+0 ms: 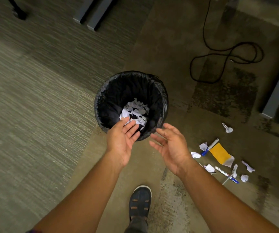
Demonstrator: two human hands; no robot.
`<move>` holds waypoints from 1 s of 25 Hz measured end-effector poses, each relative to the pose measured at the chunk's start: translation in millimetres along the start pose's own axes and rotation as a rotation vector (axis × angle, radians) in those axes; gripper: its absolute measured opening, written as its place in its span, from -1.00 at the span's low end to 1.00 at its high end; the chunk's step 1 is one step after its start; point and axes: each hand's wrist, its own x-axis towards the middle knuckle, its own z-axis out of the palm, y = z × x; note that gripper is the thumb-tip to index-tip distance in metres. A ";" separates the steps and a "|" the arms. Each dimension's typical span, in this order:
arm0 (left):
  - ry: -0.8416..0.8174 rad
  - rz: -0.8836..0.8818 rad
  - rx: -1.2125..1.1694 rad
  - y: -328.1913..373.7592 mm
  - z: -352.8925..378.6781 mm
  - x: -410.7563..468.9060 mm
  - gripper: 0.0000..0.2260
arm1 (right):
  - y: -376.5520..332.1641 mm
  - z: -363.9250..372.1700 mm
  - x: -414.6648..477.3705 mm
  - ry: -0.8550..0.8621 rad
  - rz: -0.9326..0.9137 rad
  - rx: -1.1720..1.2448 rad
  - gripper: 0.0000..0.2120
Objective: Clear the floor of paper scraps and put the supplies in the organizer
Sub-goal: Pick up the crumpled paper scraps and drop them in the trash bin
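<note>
Both hands are over the near edge of the bin (97, 101), and both are empty. The left hand (122, 140) has its palm turned up, fingers straight and reaching over the rim. The right hand (170, 148) sits just beside the rim, fingers loosely spread and a little curved, gripping nothing. Down in the black liner lies a heap of crumpled white paper (135, 110), so part of the floor job looks done.

Not all of it, though. Off to the right, well apart from the bin, there is a scatter on the carpet: one scrap (227, 128) on its own nearer the bin, then a cluster of scraps (195, 155) mixed in with the supplies. A blue-capped marker (210, 147) lies against a yellow pad (219, 153), and two pens (222, 171) lie just below them, with scraps touching or overlapping them.

My read: this is the end of a drop into the bin, with the next pickup to come. That calls for a turn to the right and a reach down to the floor, pinching the paper out from among the pens without sweeping them along — paper to the bin, marker, pens and pad kept aside. The organizer is not in view, so where those go cannot be judged from here. A black cable (227, 54) loops on the floor beyond — best left alone.
</note>
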 end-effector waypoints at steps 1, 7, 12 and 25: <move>-0.021 0.009 0.032 -8.0 3.3 -5.3 -0.68 | 2.3 -10.1 -2.1 0.011 -0.009 -0.016 -0.60; -0.116 -0.011 0.329 -97.6 49.0 -9.4 -0.69 | 11.4 -130.2 4.6 0.130 -0.075 -0.152 -0.68; -0.084 0.006 0.633 -208.1 73.5 2.1 -0.90 | 19.9 -271.9 21.4 0.284 -0.088 -0.299 -0.68; -0.264 0.460 1.684 -396.3 137.1 145.1 -0.56 | 3.5 -547.3 149.2 0.556 -0.238 -1.041 -0.52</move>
